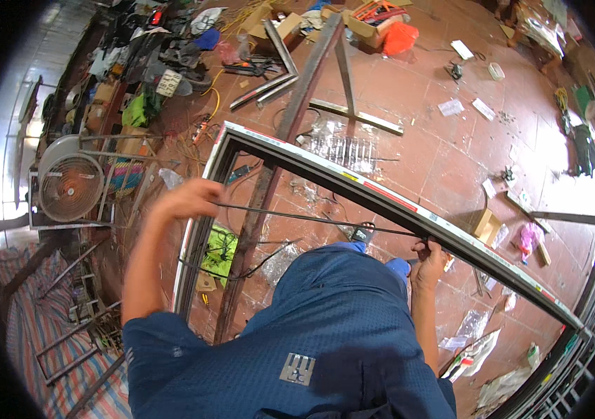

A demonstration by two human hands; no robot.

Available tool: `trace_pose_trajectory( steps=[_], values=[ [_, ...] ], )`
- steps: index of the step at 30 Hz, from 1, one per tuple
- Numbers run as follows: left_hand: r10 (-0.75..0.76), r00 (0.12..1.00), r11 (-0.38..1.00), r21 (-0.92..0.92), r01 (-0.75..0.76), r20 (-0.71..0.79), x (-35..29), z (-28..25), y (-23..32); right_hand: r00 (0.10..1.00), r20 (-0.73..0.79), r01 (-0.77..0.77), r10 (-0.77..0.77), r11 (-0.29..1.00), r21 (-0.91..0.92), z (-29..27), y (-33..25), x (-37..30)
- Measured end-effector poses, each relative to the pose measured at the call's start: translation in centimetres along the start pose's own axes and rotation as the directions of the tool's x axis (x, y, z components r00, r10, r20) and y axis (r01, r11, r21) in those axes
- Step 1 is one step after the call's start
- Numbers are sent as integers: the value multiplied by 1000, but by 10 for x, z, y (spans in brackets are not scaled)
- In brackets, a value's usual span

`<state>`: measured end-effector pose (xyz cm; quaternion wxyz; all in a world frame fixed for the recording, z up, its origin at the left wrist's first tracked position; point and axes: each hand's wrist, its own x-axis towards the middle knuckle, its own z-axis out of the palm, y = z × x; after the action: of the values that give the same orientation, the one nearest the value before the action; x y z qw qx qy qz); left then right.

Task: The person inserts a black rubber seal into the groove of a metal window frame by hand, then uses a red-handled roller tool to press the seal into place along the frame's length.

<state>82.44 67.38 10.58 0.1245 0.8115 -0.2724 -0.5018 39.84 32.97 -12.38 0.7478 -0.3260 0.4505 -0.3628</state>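
Observation:
A large dark metal frame [353,183] with white-and-red protective film on its outer faces lies across in front of me, its corner at the upper left. A thin black rubber strip [297,215] runs taut between my hands, inside the frame's corner. My left hand [189,200], slightly blurred, is closed on the strip's left part beside the frame's left side. My right hand [429,264] pinches the strip against the inner edge of the long side. A loose dark length [269,258] curls below the strip, near the left side.
Steel beams [309,91] stand under the frame. A round fan [70,188] is at the left, near a striped sheet [39,314]. Cardboard boxes [273,24], an orange bag [400,37] and scattered tools lie on the tiled floor [423,140]. Another person [538,31] is at the far right.

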Motion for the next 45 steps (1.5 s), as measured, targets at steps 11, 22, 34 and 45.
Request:
trace_pose_trajectory(
  steps=[11, 22, 34, 45],
  values=[
    [-191, 200, 473, 88, 877, -961, -156, -170, -69, 998, 18, -65, 66, 997, -41, -7, 0, 4],
    [727, 662, 680, 316, -662, -179, 91, 141, 154, 984, 54, -160, 171, 974, -162, -16, 1, 7],
    [958, 247, 285, 397, -873, -146, 158, 291, 256, 990, 39, -138, 135, 985, 100, -21, -13, 0],
    [988, 145, 151, 616, -773, -59, 169, 311, 250, 986, 35, -161, 164, 984, -80, -28, -43, -1]
  ],
)
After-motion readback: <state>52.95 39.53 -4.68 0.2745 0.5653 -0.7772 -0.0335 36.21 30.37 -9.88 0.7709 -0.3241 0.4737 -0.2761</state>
